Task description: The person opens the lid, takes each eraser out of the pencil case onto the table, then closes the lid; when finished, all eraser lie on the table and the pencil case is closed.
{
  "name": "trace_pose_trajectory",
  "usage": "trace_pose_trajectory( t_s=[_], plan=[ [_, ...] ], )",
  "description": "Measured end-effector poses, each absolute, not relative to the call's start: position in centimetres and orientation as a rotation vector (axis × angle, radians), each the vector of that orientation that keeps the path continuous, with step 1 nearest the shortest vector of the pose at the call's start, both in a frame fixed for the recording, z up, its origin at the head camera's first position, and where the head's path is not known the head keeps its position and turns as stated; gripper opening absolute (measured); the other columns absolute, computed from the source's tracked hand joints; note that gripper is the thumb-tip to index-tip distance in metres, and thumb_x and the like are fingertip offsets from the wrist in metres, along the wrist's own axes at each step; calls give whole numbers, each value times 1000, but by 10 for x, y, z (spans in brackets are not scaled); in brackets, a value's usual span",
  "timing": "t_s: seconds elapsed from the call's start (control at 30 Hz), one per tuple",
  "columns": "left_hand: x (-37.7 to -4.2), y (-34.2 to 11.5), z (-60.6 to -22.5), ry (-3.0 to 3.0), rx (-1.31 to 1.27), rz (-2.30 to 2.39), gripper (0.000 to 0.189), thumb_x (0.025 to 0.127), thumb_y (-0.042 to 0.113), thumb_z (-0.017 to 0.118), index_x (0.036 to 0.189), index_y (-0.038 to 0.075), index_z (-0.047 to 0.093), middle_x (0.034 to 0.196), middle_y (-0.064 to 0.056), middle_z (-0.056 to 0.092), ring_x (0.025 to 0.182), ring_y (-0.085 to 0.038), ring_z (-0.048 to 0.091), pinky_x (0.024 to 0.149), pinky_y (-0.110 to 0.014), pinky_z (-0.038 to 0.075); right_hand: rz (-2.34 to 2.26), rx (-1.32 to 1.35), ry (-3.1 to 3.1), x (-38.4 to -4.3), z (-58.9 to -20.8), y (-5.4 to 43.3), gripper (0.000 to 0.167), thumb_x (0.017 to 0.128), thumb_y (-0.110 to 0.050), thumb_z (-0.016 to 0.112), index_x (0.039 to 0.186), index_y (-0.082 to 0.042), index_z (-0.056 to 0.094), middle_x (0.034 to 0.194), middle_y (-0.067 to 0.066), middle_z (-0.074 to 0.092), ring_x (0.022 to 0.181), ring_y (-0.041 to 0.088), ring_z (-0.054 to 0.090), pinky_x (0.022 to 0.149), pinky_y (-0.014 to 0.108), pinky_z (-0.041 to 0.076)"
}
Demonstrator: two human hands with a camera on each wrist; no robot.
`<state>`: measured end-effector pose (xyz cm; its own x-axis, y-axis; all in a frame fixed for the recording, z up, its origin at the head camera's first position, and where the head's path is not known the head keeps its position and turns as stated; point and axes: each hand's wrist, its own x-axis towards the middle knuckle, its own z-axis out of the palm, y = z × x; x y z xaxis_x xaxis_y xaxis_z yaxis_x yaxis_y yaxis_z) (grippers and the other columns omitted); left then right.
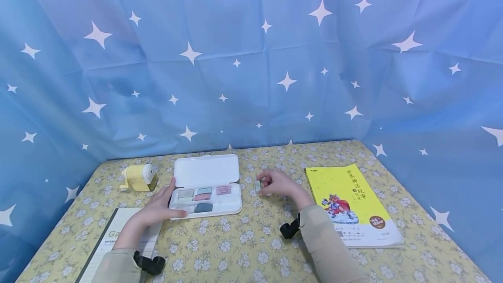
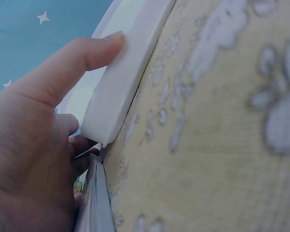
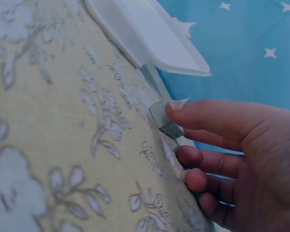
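Note:
A white pencil case (image 1: 228,207) lies with its lid up and back. My left hand (image 1: 159,206) grips its left end, the thumb over the front wall (image 2: 111,92) and the fingers round the side. Inside the case are a grey-green eraser (image 1: 185,194), a light green eraser (image 1: 204,190), two pink erasers (image 1: 223,190) and a dark eraser (image 1: 203,207). To the right of the case, my right hand (image 1: 277,183) pinches a small green eraser (image 3: 159,117) between thumb and fingers, low by the tablecloth. Whether it touches the cloth I cannot tell.
A yellow crank pencil sharpener (image 1: 137,178) stands left of the case. Partly under my left forearm lies a notebook (image 1: 122,226). A yellow book (image 1: 334,180) lies beyond my right forearm. Behind the floral-covered table (image 1: 220,252) hangs a blue starry curtain (image 1: 251,77).

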<state>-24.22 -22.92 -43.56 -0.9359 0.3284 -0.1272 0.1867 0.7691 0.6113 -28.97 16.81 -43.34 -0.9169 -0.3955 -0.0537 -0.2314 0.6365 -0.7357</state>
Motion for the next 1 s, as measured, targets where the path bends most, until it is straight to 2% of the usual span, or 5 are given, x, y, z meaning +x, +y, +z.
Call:
trace_pose_trajectory(
  t_s=[0.23,0.43,0.63,1.0],
  plan=[
    [-242,-228,-432,2734,404,920,122,76,51,77,154,3,-4,154,-33,9,138,-57,4,102,-74,11,-1174,-499,2658,-288,-417,170,41,87,-14,72,126,-7,63,85,4,59,69,20,53,59,33,45],
    [-243,-232,-436,2744,394,926,122,76,49,78,154,2,-4,155,-33,10,138,-56,6,103,-73,12,-1102,-689,2645,-291,-399,158,38,90,-14,69,127,-7,63,90,2,61,73,19,56,63,34,47],
    [-245,-229,-440,2733,402,953,122,76,49,78,155,4,-2,154,-31,13,138,-56,8,102,-73,15,-1032,-825,2587,-302,-398,144,37,90,-12,68,127,-12,64,96,-1,63,77,16,59,65,34,49],
    [-243,-229,-439,2752,377,949,123,74,49,79,155,3,-1,155,-31,13,138,-56,7,103,-73,14,-928,-921,2463,-314,-387,110,35,90,-5,65,124,-13,66,109,8,63,90,16,62,72,34,51]
  ],
)
